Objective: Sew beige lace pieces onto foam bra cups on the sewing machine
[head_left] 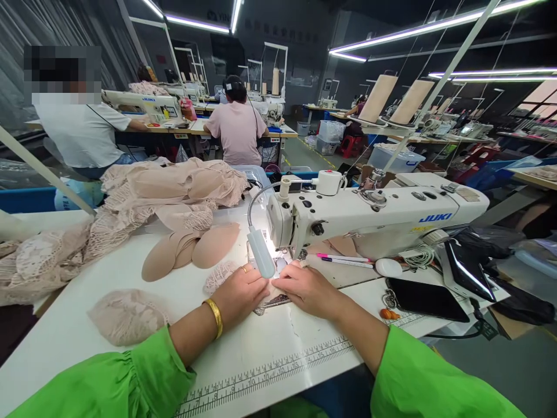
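A white JUKI sewing machine [369, 217] stands in front of me, its needle area partly hidden behind a small grey lamp [261, 253] on a bent metal neck. My left hand [240, 295] is closed on a beige lace piece [219, 277], which sticks out to the left of the fingers. On the other side of the needle area, my right hand [310, 290] has its fingers pressed together at the same work; the fabric under the fingertips is mostly covered. Another lace cup [129, 316] lies left of my left wrist, with smooth beige cups [191, 252] behind it.
A heap of beige lace bras [174, 183] fills the table's back left. Right of the machine bed lie pens [346, 259], a white mouse-shaped object [389, 267] and a black phone [426, 299]. A printed ruler [278, 371] runs along the front edge. People sit at machines beyond.
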`<action>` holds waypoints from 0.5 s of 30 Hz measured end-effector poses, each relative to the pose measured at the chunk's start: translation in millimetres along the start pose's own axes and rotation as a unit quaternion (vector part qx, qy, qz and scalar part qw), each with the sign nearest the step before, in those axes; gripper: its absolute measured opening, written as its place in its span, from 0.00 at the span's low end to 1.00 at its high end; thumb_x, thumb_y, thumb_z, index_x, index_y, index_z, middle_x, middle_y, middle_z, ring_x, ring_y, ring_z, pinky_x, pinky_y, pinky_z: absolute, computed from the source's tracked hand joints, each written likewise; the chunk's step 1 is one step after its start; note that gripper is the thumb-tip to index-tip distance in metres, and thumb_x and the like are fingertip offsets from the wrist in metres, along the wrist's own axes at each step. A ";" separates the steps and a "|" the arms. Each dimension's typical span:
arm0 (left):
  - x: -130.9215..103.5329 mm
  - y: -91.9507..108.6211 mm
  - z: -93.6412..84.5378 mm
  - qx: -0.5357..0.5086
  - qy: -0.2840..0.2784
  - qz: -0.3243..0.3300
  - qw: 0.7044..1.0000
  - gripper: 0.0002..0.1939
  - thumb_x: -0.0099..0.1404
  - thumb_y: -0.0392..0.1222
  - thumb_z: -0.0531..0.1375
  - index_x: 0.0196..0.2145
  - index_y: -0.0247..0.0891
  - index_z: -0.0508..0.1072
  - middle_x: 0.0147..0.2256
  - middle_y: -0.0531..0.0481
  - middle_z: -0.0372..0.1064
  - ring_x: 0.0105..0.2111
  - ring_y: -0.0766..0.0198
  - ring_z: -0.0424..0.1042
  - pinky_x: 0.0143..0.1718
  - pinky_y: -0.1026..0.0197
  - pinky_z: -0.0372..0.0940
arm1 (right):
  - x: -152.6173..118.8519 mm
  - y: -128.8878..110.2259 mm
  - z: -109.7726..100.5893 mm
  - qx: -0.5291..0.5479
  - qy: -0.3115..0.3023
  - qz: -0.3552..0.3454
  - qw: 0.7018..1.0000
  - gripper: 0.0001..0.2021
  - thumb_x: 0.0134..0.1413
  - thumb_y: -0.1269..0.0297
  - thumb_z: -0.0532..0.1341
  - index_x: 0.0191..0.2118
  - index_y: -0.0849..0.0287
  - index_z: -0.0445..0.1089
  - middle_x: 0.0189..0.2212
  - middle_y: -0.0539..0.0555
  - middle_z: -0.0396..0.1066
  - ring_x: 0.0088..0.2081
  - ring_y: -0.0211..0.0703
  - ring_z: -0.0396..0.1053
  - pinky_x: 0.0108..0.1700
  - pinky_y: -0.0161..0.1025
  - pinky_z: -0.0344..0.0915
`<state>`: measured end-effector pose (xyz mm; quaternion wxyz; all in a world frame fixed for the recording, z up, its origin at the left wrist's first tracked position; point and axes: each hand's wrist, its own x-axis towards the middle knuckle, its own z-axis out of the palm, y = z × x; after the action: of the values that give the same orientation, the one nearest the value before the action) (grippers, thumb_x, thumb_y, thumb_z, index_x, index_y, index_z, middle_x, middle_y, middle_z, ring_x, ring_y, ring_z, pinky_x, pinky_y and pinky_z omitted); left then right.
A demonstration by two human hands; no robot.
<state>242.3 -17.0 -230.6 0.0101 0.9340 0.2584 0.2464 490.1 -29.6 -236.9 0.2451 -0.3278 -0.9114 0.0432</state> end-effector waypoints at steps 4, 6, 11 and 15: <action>6.9 -11.4 0.6 -0.001 0.003 0.007 1.000 0.16 0.78 0.41 0.51 0.40 0.38 0.78 0.39 0.42 0.78 0.37 0.54 0.74 0.43 0.52 0.71 | 2.0 0.1 -0.8 -0.009 0.005 0.022 1.000 0.14 0.64 0.78 0.55 0.45 0.55 0.74 0.35 0.53 0.68 0.32 0.42 0.59 0.32 0.38 0.54; 10.5 -17.7 0.9 -0.028 0.003 0.010 1.000 0.14 0.77 0.40 0.52 0.41 0.39 0.79 0.41 0.41 0.78 0.41 0.52 0.75 0.47 0.50 0.72 | 3.0 0.6 -0.7 -0.017 0.002 0.037 0.999 0.14 0.64 0.77 0.55 0.45 0.54 0.74 0.33 0.52 0.67 0.31 0.42 0.57 0.31 0.38 0.53; 16.4 -28.3 2.5 -0.071 0.002 0.018 0.997 0.11 0.74 0.37 0.55 0.41 0.39 0.78 0.41 0.41 0.79 0.43 0.50 0.77 0.50 0.48 0.71 | 4.7 1.3 0.0 -0.020 -0.006 0.055 0.998 0.12 0.67 0.75 0.54 0.45 0.54 0.72 0.32 0.52 0.67 0.31 0.43 0.59 0.33 0.39 0.53; 18.9 -27.8 2.7 -0.087 0.005 0.001 0.996 0.11 0.75 0.38 0.54 0.40 0.40 0.77 0.41 0.43 0.79 0.43 0.52 0.76 0.48 0.51 0.71 | 4.6 0.5 -0.4 -0.016 -0.010 0.061 0.998 0.12 0.67 0.76 0.53 0.42 0.55 0.71 0.32 0.52 0.67 0.30 0.42 0.59 0.34 0.39 0.54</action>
<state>244.4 16.6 -228.5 0.0894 0.9287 0.2353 0.2723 487.5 -26.3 -234.8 0.2275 -0.3861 -0.8928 0.0464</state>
